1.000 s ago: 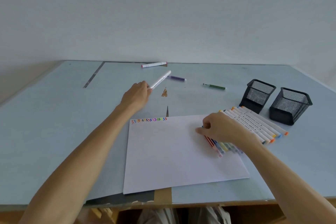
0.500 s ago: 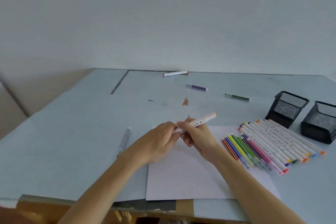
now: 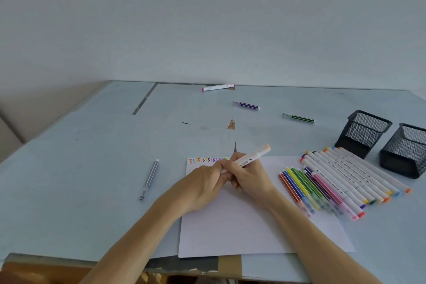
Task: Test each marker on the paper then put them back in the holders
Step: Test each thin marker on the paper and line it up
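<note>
Both hands meet over the top edge of the paper (image 3: 242, 226). The right hand (image 3: 250, 176) has its fingers curled round a white marker (image 3: 247, 159), which tilts up and away to the right, its pale orange cap end in the air. The left hand (image 3: 205, 182) pinches the near end of that same marker with fingertips and thumb; what exactly sits under those fingertips is hidden.

Just beyond the knuckles, a row of small coloured scribbles (image 3: 207, 160) runs along the paper's top edge. To the right, a fan of thin coloured markers (image 3: 304, 188) lies partly on the paper, and beside it a row of thick white markers (image 3: 352, 173) rests on the table (image 3: 92, 168). Past those stand two black mesh holders (image 3: 364, 132), side by side near the right edge.

Left of the paper lies a thin grey marker (image 3: 149, 178), alone. Farther back there is a purple marker (image 3: 246, 105), a green marker (image 3: 299, 118), and a white marker with pink ends (image 3: 217, 87) close to the wall.
</note>
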